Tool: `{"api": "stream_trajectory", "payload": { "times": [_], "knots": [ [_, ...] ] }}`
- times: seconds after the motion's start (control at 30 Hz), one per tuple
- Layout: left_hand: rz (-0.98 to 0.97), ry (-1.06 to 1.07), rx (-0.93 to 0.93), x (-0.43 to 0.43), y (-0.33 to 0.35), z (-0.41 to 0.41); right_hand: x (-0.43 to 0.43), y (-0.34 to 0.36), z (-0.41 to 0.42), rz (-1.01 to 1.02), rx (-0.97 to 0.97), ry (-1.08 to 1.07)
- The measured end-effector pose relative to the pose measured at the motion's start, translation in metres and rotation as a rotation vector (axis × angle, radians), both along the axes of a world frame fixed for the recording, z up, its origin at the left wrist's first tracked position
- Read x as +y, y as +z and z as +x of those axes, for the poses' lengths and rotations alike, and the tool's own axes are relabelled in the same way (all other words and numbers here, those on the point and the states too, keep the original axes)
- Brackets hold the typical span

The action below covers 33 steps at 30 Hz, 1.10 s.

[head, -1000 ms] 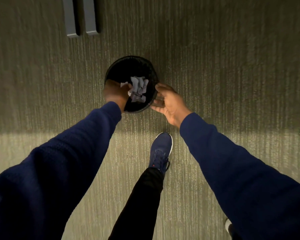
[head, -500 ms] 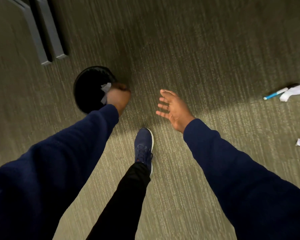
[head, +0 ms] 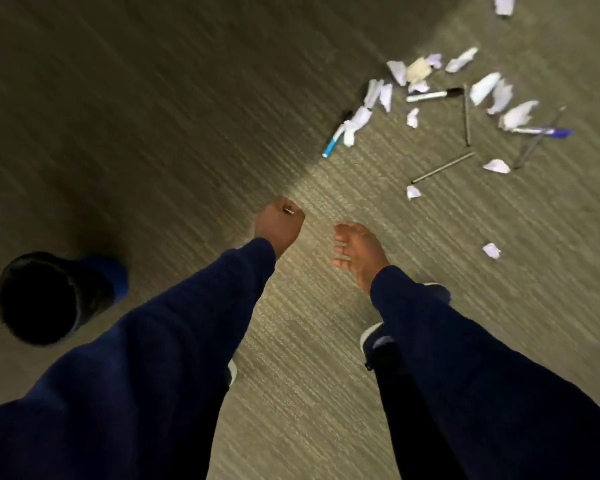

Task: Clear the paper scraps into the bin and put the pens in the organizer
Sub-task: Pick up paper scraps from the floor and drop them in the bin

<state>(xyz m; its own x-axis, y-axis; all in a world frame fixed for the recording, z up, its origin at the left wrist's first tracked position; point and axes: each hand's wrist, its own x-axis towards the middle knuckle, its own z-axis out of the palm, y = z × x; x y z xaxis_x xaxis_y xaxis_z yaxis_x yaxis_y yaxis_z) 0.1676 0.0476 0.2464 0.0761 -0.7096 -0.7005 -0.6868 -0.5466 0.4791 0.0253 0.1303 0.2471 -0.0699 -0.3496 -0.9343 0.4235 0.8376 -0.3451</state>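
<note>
Facing paper scraps (head: pixel 484 88) and pens (head: pixel 430 95) mixed at upper right, bin (head: pixel 90 296) at lower left, we hold our left hand (head: pixel 279 225) curled, seemingly empty, right hand (head: pixel 359 252) loosely spread; grabbing handfuls could sweep pens into the bin.

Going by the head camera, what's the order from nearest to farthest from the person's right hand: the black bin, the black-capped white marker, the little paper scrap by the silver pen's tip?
1. Paper scrap, just up and right of the right hand.
2. Black-capped marker, higher up among the scraps.
3. Bin, far left.
</note>
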Motion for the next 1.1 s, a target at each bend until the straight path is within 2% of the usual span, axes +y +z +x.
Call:
{"api": "stream_trajectory", "payload": {
  "times": [0.27, 0.47, 0.57, 0.63, 0.8, 0.93, 1.1],
  "knots": [
    [0.007, -0.494, -0.052, 0.016, -0.005, -0.188, 0.086, -0.005, -0.177, 0.087, 0.086, -0.244],
    [-0.004, -0.800, -0.120, 0.035, -0.032, -0.260, 0.141, -0.028, -0.249, 0.153, 0.193, -0.338],
    [0.005, -0.906, -0.146, 0.041, -0.060, -0.274, 0.153, -0.054, -0.267, 0.190, 0.280, -0.281],
    [-0.011, -1.010, -0.171, 0.044, -0.080, -0.276, 0.154, -0.074, -0.277, 0.205, 0.381, -0.167],
    [-0.182, -1.393, -0.323, 0.033, -0.144, -0.269, 0.153, -0.139, -0.292, 0.175, 0.661, 0.079],
    [-0.327, -1.528, -0.390, 0.015, -0.192, -0.262, 0.153, -0.188, -0.297, 0.230, 0.770, 0.209],
    [-0.396, -1.670, -0.330, -0.002, -0.233, -0.261, 0.152, -0.230, -0.288, 0.286, 0.923, 0.304]
  ]
}}
